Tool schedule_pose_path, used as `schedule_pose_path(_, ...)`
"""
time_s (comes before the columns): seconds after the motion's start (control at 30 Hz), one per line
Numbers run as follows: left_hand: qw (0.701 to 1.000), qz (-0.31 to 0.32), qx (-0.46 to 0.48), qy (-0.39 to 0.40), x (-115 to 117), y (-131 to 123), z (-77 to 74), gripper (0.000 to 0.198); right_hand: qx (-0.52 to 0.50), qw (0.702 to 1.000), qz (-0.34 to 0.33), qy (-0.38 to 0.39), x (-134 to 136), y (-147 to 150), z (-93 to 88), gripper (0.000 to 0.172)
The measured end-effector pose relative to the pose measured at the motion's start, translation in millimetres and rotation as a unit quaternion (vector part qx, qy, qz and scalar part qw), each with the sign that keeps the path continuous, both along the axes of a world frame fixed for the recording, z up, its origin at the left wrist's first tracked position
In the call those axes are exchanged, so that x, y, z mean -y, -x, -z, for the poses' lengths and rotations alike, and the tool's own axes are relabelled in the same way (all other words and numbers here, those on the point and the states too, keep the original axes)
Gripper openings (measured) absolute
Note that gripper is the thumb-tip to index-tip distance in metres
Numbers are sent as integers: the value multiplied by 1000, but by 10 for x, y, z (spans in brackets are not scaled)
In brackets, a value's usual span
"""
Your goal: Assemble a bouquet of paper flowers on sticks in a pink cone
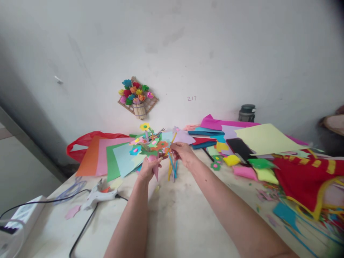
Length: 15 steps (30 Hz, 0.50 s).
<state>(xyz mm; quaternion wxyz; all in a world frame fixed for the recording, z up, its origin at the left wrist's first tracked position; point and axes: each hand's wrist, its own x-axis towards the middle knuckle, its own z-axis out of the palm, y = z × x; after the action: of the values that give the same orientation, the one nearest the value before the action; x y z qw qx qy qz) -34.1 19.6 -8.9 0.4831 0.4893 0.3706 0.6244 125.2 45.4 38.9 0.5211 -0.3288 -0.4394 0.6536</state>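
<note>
Near the middle of the table, my left hand [149, 167] is closed around a pink paper cone [156, 172]. Paper flowers in yellow, blue, pink and orange stand out of it, among them a yellow flower [144, 126] and a blue flower [135, 150]. Just to the right, the fingers of my right hand [182, 152] pinch thin paper strips [175, 170] in yellow, blue and purple, which hang below the hand. A purple flower [176, 129] with a pink centre shows above these fingers. Which strip it belongs to is hard to make out.
A white glue gun [100, 196] with a black cord lies at left, beside a power strip [25, 213]. Coloured sheets [114, 163] spread behind. To the right are a phone [239, 148], clay packets [244, 172], red cloth [303, 179] and paper scraps. A dark jar [247, 113] stands against the wall.
</note>
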Motion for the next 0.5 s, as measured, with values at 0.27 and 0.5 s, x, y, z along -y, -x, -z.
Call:
schedule_pose_path(0.27,999,-44,-16,6,13,1,-26,35,-5,996,-90,11,34,10,7,20)
schedule_pose_path(0.5,999,-47,-11,6,12,37,-18,33,-23,996,-78,18,57,39,18,22)
